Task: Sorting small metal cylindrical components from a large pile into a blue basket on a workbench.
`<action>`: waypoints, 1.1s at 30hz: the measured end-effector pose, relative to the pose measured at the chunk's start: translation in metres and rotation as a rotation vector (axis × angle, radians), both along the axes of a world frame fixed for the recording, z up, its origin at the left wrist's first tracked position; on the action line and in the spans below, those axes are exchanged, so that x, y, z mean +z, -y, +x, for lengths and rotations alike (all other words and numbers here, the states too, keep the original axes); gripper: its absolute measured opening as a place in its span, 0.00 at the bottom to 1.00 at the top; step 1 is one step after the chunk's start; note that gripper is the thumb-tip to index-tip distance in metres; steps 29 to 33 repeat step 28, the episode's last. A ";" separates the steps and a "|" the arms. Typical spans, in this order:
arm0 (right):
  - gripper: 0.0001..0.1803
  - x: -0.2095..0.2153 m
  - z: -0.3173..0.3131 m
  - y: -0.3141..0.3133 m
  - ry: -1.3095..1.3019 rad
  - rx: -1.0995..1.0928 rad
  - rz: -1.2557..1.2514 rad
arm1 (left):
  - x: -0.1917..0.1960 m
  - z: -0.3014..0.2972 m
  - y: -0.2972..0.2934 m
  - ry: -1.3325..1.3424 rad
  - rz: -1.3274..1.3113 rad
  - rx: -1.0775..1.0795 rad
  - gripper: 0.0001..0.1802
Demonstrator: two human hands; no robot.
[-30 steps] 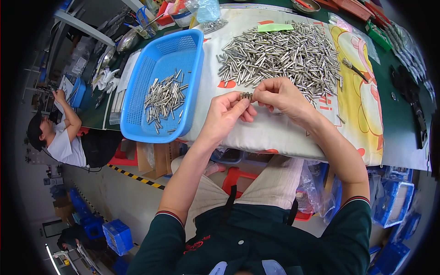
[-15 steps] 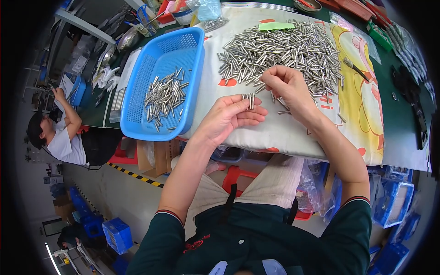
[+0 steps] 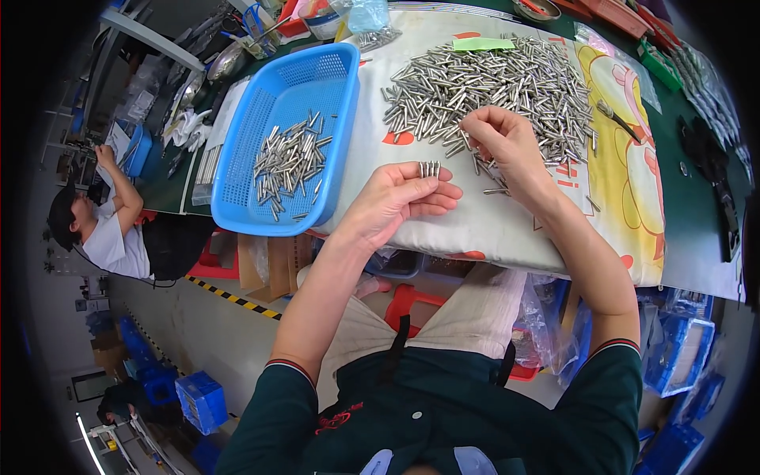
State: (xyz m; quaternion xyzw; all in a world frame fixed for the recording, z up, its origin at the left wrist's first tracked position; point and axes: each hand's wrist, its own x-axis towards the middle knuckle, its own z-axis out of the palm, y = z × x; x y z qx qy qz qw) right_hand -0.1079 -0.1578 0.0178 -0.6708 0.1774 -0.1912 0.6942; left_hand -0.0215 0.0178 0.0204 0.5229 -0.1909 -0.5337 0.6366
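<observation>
Gripped between thumb and fingers of the left hand is a small bundle of metal pins, held side by side with their long axes pointing away from the person, the far ends standing clear above the fingertips. The right hand is set just to the right and slightly farther off, its fingers pinched narrowly at the near edge of the big loose pile of pins; whether a pin is actually caught in that pinch cannot be told. The pile is spread over a printed cloth on the worktop, lying directly beyond and under the right hand, which is the nearer of the two to it. A few stray pins lie on the cloth beside the right wrist. To the left of the left hand stands a blue perforated basket, in which a smaller heap of sorted pins is gathered near its middle. At the far left a seated person is bent over another bench.
</observation>
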 end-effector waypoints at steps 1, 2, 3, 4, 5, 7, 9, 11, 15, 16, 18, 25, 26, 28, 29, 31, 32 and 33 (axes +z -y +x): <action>0.08 0.000 0.000 0.000 0.003 -0.002 -0.003 | 0.001 0.000 0.000 -0.016 0.001 0.001 0.14; 0.08 0.001 0.000 -0.001 0.004 -0.001 -0.002 | 0.002 0.000 -0.001 -0.016 0.001 0.002 0.14; 0.08 0.002 0.001 -0.002 0.004 -0.001 0.007 | 0.003 0.000 -0.002 -0.020 0.008 0.005 0.13; 0.08 0.002 0.001 -0.002 0.005 0.000 0.017 | 0.005 0.000 -0.003 -0.025 0.014 0.008 0.13; 0.08 0.002 0.001 -0.002 0.004 -0.001 0.017 | 0.009 -0.001 -0.003 -0.025 0.014 0.006 0.13; 0.08 0.000 0.004 -0.001 0.022 -0.009 -0.006 | 0.024 -0.006 -0.013 0.145 -0.013 -0.008 0.12; 0.08 0.000 0.002 0.003 0.036 -0.021 -0.018 | 0.048 -0.010 -0.026 0.429 -0.076 0.007 0.11; 0.08 0.000 0.001 0.008 0.055 -0.056 -0.004 | 0.070 -0.012 -0.038 0.698 -0.073 0.133 0.10; 0.06 -0.005 0.004 0.011 0.068 -0.084 -0.302 | 0.081 0.026 -0.065 1.172 0.137 0.351 0.10; 0.05 -0.008 0.004 0.011 0.086 -0.078 -0.521 | 0.076 0.040 -0.071 1.239 0.227 0.379 0.10; 0.03 -0.007 0.003 0.008 0.069 -0.033 -0.865 | 0.070 0.061 -0.085 1.382 0.341 0.398 0.10; 0.04 -0.013 0.004 0.005 0.047 0.085 -1.281 | 0.075 0.052 -0.083 1.938 0.487 0.518 0.11; 0.04 -0.013 0.004 0.006 0.043 0.088 -1.281 | 0.081 0.036 -0.070 1.788 0.383 0.590 0.11; 0.06 -0.010 0.006 0.006 0.032 0.140 -1.422 | 0.082 0.020 -0.060 1.749 0.233 0.577 0.09; 0.06 -0.010 0.006 0.006 0.032 0.140 -1.422 | 0.082 0.020 -0.060 1.749 0.233 0.577 0.09; 0.06 -0.010 0.006 0.006 0.032 0.140 -1.422 | 0.082 0.020 -0.060 1.749 0.233 0.577 0.09; 0.06 -0.010 0.006 0.006 0.032 0.140 -1.422 | 0.082 0.020 -0.060 1.749 0.233 0.577 0.09; 0.06 -0.010 0.006 0.006 0.032 0.140 -1.422 | 0.082 0.020 -0.060 1.749 0.233 0.577 0.09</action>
